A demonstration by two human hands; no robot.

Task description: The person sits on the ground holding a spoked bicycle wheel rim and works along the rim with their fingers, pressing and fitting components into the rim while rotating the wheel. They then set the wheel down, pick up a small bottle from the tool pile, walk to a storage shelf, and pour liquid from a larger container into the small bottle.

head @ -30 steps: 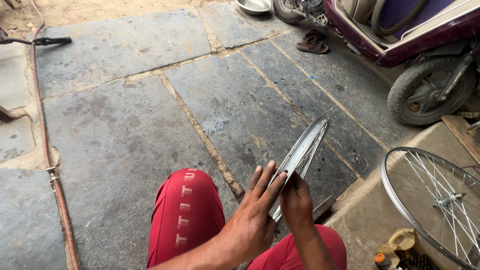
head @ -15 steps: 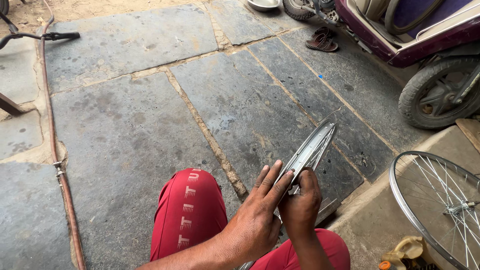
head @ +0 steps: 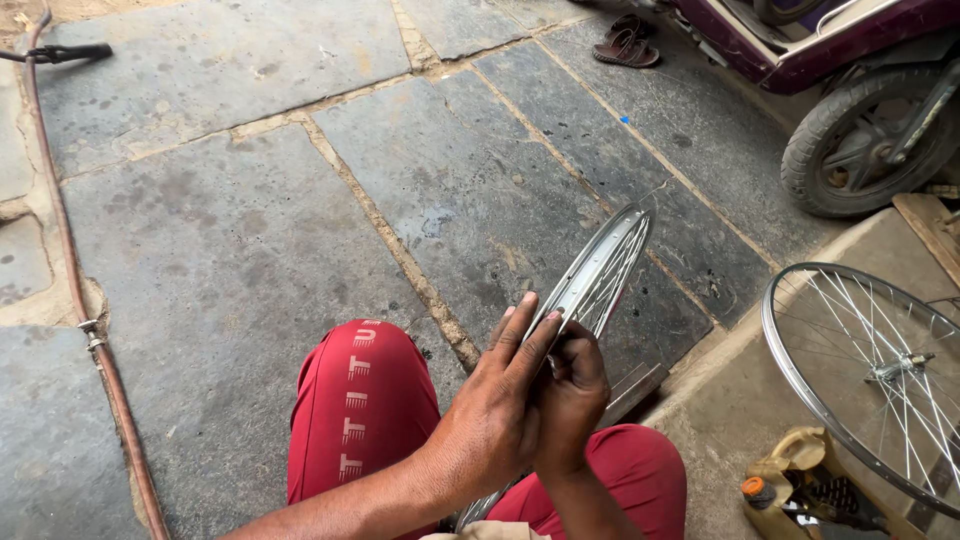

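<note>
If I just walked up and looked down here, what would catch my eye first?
Probably the left hand and right hand pressed against a silver spoked wheel rim, held edge-on above red-trousered knees. A second spoked wheel lies flat at the right, with a purple scooter's rear tyre behind it on the stone paving.

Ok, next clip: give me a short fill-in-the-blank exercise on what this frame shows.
1. Both hands, the left hand and the right hand, hold a spoked wheel rim seen ____-on.
2. The person's trousers are ____.
3. A second spoked wheel lies on the person's ____ side.
4. A long hose runs along the stone ____.

Missing words: edge; red; right; floor
</note>
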